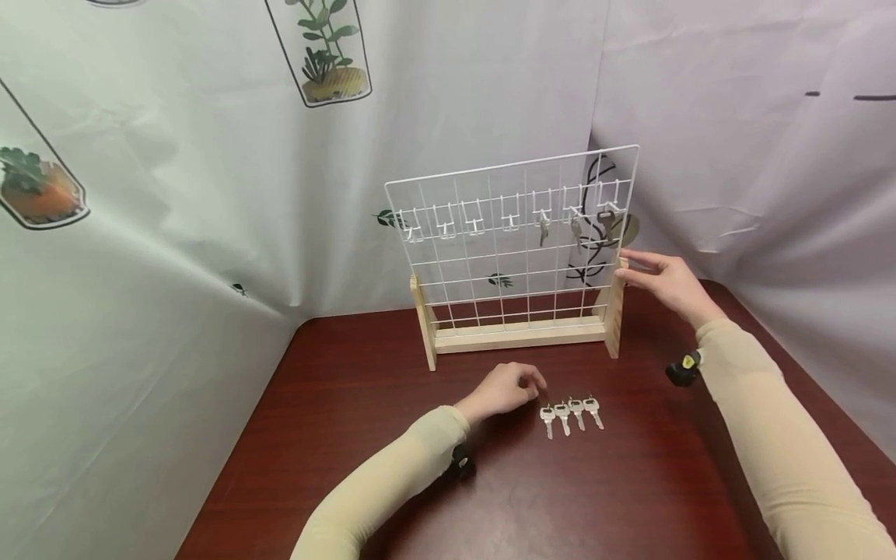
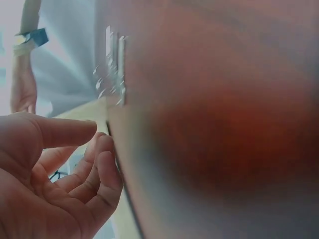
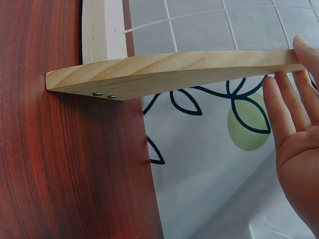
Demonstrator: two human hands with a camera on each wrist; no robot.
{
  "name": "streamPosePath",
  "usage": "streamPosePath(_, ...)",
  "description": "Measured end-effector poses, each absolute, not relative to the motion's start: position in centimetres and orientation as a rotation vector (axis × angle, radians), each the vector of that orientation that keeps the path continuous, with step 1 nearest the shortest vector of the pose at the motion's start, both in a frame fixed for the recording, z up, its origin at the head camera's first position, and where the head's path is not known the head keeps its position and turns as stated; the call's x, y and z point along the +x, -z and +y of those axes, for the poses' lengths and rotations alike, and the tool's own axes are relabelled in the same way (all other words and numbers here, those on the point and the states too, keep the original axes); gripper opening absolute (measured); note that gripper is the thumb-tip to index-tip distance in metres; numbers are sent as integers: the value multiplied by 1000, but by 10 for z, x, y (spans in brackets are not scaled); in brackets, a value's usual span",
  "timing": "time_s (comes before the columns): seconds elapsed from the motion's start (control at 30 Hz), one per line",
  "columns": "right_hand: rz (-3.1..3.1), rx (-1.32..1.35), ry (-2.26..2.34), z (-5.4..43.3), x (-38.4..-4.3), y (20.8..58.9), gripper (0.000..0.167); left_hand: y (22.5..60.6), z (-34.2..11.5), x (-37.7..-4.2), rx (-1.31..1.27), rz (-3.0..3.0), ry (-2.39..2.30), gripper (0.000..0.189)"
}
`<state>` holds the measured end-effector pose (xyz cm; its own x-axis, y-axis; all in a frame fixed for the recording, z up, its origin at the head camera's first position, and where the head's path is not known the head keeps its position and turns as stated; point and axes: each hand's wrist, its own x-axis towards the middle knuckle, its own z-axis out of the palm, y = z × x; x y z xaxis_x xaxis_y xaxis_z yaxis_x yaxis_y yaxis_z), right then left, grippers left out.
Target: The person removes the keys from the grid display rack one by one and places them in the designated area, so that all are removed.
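A white wire grid rack (image 1: 518, 257) with wooden side posts stands upright on the table. My right hand (image 1: 668, 284) holds the top of its right-hand post (image 3: 174, 69), the thumb on one side and the fingers on the other. Three keys (image 1: 606, 224) hang from the hooks at the right end of the grid. Several silver keys (image 1: 562, 416) lie in a row on the table in front of the rack. Just left of that row, my left hand (image 1: 502, 389) rests low over the table, its fingers loosely bent and holding nothing.
More white hooks (image 1: 446, 229) line the left part of the grid. The dark red table (image 1: 336, 404) meets a pale printed cloth (image 1: 175, 272) behind and at the sides. A wooden bar (image 1: 521, 334) joins the two posts at the bottom.
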<state>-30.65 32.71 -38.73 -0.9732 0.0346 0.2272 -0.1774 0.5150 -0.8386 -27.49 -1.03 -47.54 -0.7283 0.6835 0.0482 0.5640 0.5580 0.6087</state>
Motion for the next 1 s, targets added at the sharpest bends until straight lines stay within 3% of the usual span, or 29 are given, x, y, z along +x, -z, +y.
streamPosePath(1.0,-2549,131,-1380,327,-305,389,65,375,-2,-312,1014,2689,-1713,22)
